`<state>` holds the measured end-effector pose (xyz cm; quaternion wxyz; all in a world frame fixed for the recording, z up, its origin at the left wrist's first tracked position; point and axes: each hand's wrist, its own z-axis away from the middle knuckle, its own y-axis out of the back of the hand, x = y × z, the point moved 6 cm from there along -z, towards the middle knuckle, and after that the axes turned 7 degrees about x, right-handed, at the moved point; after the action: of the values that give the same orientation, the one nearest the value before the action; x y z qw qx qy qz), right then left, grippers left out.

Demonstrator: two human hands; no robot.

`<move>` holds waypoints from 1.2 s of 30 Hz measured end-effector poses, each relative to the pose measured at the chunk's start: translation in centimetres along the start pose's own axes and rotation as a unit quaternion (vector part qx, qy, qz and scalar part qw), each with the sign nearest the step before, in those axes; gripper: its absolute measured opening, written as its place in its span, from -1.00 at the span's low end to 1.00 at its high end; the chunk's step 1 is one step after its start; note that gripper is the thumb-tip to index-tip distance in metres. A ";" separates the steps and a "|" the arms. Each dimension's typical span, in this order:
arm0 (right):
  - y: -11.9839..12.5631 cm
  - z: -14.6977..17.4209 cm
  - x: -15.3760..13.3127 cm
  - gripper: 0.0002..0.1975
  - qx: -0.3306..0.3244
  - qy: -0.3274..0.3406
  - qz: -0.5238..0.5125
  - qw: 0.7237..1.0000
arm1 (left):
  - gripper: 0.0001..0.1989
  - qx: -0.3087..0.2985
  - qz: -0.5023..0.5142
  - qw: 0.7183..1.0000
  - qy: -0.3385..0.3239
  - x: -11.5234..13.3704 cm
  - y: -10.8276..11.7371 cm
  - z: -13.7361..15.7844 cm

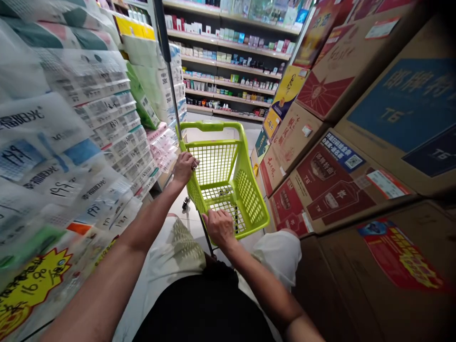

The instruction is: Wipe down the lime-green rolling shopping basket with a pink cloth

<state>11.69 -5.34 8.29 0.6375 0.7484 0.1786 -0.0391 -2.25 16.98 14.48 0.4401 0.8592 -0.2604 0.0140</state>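
A lime-green plastic shopping basket [248,156] with slotted walls stands on the floor in front of my legs. A thin metal pull rod [173,88] with a dark grip rises along its left side. My left hand [184,168] is closed over the basket's left rim, fingers curled to the inner side. At the near edge, my right hand [220,227] wraps over the rim, its fingertips partly hidden. Through the slotted bottom, small dark parts show that I cannot make out. A small black caster [185,203] is on the floor left of the basket.
Stacked tissue packs [103,71] with handwritten prices line the left side. Cardboard cartons [342,180] are piled high on the right, close to the basket. Shelves [231,61] of small boxes and bottles stand across the far end of the narrow aisle.
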 end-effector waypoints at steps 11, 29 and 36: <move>2.1 -1.7 10.4 -0.33 0.035 -0.151 0.081 0.985 | -0.41 -0.044 0.095 0.993 -0.045 7.7 -2.7 7.4; 1.8 -4.8 17.7 -0.43 0.012 -0.166 0.086 0.982 | -0.82 -0.054 -0.024 0.997 -0.057 -1.5 0.4 -7.5; 2.9 -5.3 19.8 -0.43 0.010 -0.189 0.088 0.978 | -0.67 -0.063 -0.021 0.995 -0.070 5.0 -3.1 -0.8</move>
<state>30.20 3.77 6.32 0.6534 0.7464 -0.0120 -0.1259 3.62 16.86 13.93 0.4740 0.8341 -0.2728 -0.0714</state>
